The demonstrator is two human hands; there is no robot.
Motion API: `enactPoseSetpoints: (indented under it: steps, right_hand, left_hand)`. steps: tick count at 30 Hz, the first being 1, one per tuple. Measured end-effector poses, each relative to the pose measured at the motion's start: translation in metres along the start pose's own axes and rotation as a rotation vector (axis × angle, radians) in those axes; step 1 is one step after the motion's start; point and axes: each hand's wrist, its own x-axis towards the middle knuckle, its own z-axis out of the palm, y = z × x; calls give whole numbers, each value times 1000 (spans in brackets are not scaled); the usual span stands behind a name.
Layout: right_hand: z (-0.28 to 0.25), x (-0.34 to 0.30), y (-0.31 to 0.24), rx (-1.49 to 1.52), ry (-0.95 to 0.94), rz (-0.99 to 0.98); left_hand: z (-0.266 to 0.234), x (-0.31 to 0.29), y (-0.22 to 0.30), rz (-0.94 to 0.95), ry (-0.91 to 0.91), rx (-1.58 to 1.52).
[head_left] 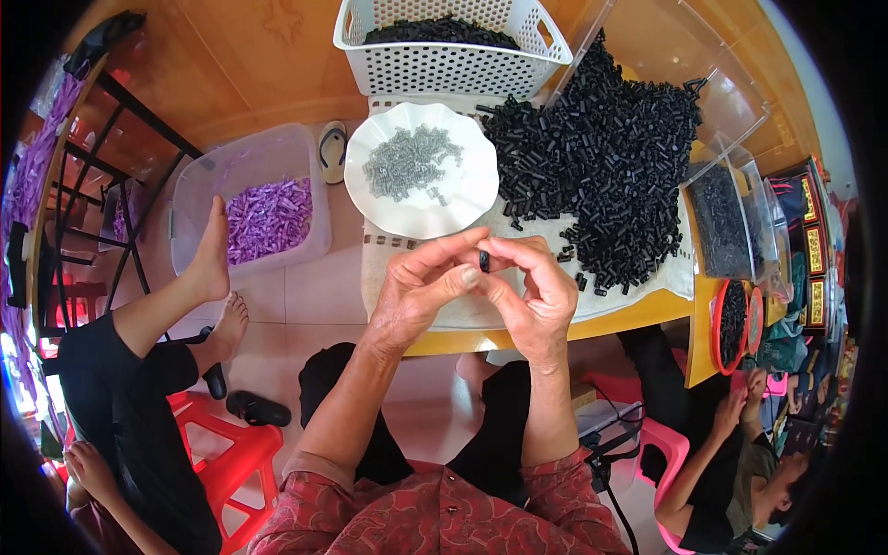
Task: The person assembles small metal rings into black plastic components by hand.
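Note:
Both of my hands meet above the table's front edge, fingertips close together. Between the thumb and forefinger of my right hand (535, 294) is a small black plastic tube (484, 261), held upright. My left hand (416, 289) comes against it from the other side with thumb and forefinger bent in a pinch; whatever lies in those tips is too small to make out. Just beyond them stands a white scalloped plate (370, 215) with a pile of small clear plastic pieces (407, 165). To its right spreads a large heap of similar black tubes (601, 157) on a pale cloth (675, 273).
A white perforated basket (453, 72) of black pieces stands at the back. Clear boxes (726, 222) and a red round tray (720, 328) sit at right. On the floor at left is a translucent tub (185, 199) of purple pieces. People sit on both sides.

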Motion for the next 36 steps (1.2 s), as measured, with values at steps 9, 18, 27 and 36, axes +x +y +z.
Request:
enactPoseSetpoints:
  steps: [9, 18, 27, 36]
  right_hand:
    - [-10, 0, 17, -99, 192, 24]
    - [-34, -4, 44, -246, 506, 12]
    - [-32, 4, 41, -386, 454, -5]
    - [-20, 0, 46, -654, 246, -3]
  left_hand:
    - [5, 10, 9, 3, 270, 8]
    - [13, 135, 70, 142, 243, -21]
    - [-15, 199, 126, 331, 331, 214]
    - [14, 46, 47, 234, 468, 257]
